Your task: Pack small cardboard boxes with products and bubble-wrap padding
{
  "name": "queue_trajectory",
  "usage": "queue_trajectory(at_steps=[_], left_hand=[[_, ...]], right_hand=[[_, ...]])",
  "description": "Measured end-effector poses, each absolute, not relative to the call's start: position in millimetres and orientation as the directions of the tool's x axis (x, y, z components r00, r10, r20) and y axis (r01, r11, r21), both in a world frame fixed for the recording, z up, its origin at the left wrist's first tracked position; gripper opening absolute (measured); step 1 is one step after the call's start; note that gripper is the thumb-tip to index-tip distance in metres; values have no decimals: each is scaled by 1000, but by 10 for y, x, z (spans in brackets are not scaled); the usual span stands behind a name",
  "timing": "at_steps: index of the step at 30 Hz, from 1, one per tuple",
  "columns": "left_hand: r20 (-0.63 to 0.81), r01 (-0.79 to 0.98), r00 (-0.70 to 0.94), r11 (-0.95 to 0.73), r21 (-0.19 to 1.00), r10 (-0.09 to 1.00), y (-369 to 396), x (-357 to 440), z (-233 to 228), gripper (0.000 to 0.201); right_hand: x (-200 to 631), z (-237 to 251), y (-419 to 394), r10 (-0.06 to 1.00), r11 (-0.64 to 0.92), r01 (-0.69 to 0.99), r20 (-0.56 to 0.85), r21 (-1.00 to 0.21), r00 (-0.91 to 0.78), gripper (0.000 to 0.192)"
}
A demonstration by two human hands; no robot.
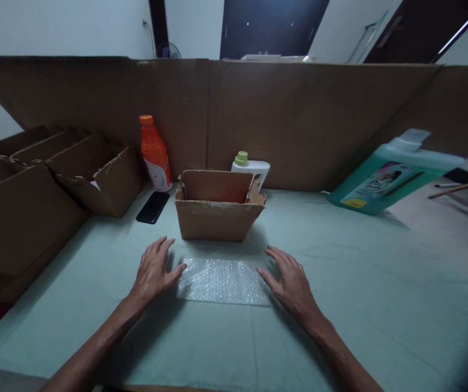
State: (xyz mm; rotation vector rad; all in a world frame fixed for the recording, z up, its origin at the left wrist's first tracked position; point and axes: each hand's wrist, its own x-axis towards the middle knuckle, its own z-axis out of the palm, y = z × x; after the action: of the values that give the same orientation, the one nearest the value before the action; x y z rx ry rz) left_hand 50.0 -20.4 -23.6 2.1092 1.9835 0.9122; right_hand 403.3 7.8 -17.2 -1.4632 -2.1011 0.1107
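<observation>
A flat rectangle of clear bubble wrap lies on the pale green cloth between my hands. My left hand is at its left end, fingers apart, with the thumb tip over or at the sheet's upper left corner. At the opposite end, my right hand has its fingers spread, the thumb close to the right edge. Neither hand grips anything; whether the thumbs touch the wrap I cannot tell. Just beyond the wrap stands a small open-topped cardboard box, its inside mostly hidden.
Behind the box is a white bottle with a green cap. An orange bottle and a black phone are to its left. Divided cardboard boxes line the left side. A large green liquid jug leans at right. A cardboard wall closes the back.
</observation>
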Motion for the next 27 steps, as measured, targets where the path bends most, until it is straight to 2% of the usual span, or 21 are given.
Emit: queue_trajectory(at_steps=[3, 6, 8, 12, 15, 17, 19, 21, 22, 25, 27], left_hand=[[302, 749, -65, -154, 645, 951, 175, 456, -148, 68], [237, 581, -86, -145, 801, 968, 502, 615, -80, 73], [213, 531, -104, -127, 838, 972, 579, 748, -66, 69], [175, 534, -137, -76, 842, 975, 430, 856, -118, 60], [148, 516, -117, -67, 854, 982, 277, 774, -144, 62], [190, 549, -116, -96, 830, 975, 178, 706, -140, 69], [305, 644, -114, -164, 747, 945, 36, 678, -138, 72], [415, 735, -27, -264, 625, 909, -151, 709, -150, 66], [425, 760, 57, -316, 568, 903, -247, 742, -163, 61], [294, 787, 302, -411, 460, 907, -446, 848, -228, 41], [208, 798, 369, -423, 430, 906, -479, 878, -277, 33]], right_hand=[[3976, -123, 465, 925, 346, 757, 337, -554, -176, 52], [3792, -91, 775, 961, 271, 656, 230, -704, -151, 65], [3646, -86, 855, 966, 257, 625, 191, -737, -172, 64], [3529, -125, 735, 975, 221, 646, 159, -730, -154, 55], [3623, -130, 587, 972, 237, 658, 176, -715, -159, 55], [3702, -95, 492, 959, 280, 662, 239, -695, -155, 57], [3721, -46, 375, 934, 330, 686, 331, -649, -136, 53], [3640, -14, 227, 901, 401, 710, 390, -579, -191, 43], [3566, -14, 147, 881, 454, 709, 389, -540, -268, 39], [3358, -87, -75, 778, 623, 648, 257, -438, -574, 35], [3382, -170, -187, 723, 673, 625, 173, -396, -669, 35]])
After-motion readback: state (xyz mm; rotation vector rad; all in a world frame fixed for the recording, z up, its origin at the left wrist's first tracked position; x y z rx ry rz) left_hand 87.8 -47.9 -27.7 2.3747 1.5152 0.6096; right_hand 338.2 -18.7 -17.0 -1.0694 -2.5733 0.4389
